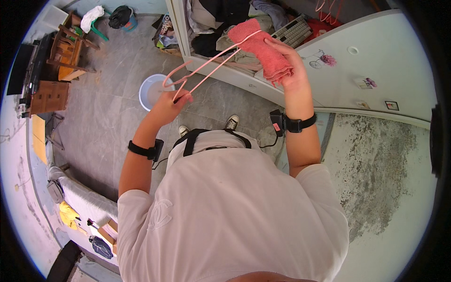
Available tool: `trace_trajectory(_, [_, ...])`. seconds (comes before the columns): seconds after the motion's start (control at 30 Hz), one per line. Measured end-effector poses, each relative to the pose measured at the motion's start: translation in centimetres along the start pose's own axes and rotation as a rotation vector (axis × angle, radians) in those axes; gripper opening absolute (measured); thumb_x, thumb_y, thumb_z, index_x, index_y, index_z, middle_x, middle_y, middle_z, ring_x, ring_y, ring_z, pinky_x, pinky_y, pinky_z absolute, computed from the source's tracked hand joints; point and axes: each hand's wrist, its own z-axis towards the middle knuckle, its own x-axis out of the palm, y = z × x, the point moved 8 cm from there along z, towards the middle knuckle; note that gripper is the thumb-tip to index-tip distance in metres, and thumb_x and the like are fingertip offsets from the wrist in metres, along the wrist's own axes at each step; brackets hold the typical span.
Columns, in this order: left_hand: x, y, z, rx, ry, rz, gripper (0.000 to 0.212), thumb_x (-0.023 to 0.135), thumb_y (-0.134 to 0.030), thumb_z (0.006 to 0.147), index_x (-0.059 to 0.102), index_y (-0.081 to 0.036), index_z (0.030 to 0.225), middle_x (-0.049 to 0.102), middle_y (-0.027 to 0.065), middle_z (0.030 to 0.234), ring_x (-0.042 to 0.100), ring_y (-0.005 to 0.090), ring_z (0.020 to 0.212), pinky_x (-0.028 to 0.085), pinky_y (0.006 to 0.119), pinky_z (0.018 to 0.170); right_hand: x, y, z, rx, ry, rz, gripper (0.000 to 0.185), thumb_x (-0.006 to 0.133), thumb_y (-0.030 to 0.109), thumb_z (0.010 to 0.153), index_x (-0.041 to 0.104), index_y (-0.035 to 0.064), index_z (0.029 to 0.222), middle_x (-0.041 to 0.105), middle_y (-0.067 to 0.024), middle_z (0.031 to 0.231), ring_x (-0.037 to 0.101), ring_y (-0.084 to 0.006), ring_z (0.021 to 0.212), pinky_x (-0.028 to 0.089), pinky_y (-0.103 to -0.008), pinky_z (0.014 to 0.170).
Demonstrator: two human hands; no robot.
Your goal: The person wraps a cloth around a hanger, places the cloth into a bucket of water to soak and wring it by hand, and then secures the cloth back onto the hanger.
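My left hand (pixel 173 105) is closed around the hook end of a pink clothes hanger (pixel 215 58), which stretches up to the right across the view. A folded red towel (pixel 262 47) lies in my right hand (pixel 294 63), with the thumb and fingers along its side. The far end of the hanger loops over the towel's upper part. Below the hanger, on the floor, stands a light blue basin (pixel 145 92), partly covered from view by my left hand and the hanger.
An open wardrobe (pixel 178 30) ahead holds piled clothes and a keyboard (pixel 292 31); its white sliding door (pixel 373 60) is at the right. A wooden chair (pixel 67 56) and a bucket with a black bag (pixel 129 23) stand at upper left. A bed (pixel 84 194) is at lower left.
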Motion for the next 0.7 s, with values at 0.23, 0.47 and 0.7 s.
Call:
trace_trajectory(0.23, [1.1, 0.1, 0.4, 0.021, -0.001, -0.004, 0.027, 0.058, -0.023, 0.108, 0.071, -0.001, 0.097, 0.067, 0.0067, 0.084, 0.058, 0.0172, 0.077, 0.048, 0.033, 0.072, 4.1, -1.3, -0.9, -0.144, 0.014, -0.123, 0.039, 0.073, 0.013, 0.097, 0.066, -0.0028, 0.132, 0.075, -0.0106, 0.112, 0.074, -0.0166, 0.092, 0.060, -0.0304, 0.077])
trace_trajectory(0.47, [2.5, -3.0, 2.8, -0.007, -0.063, -0.081, 0.024, 0.063, -0.023, 0.101, 0.073, -0.001, 0.102, 0.069, 0.0166, 0.081, 0.065, 0.0282, 0.075, 0.052, 0.040, 0.075, 9.4, -6.0, -1.7, -0.034, 0.118, -0.224, 0.039, 0.072, 0.017, 0.099, 0.067, -0.0027, 0.132, 0.075, -0.0069, 0.104, 0.072, -0.0127, 0.087, 0.059, -0.0290, 0.074])
trace_trajectory(0.7, [2.0, -1.5, 3.5, 0.082, -0.186, -0.121, 0.023, 0.062, -0.018, 0.096, 0.074, 0.000, 0.106, 0.073, 0.0246, 0.092, 0.070, 0.0412, 0.087, 0.053, 0.045, 0.083, 13.1, -6.8, -2.7, -0.361, 0.227, -1.135, 0.034, 0.068, 0.017, 0.102, 0.066, 0.0020, 0.133, 0.076, -0.0109, 0.101, 0.067, -0.0140, 0.083, 0.054, -0.0303, 0.078])
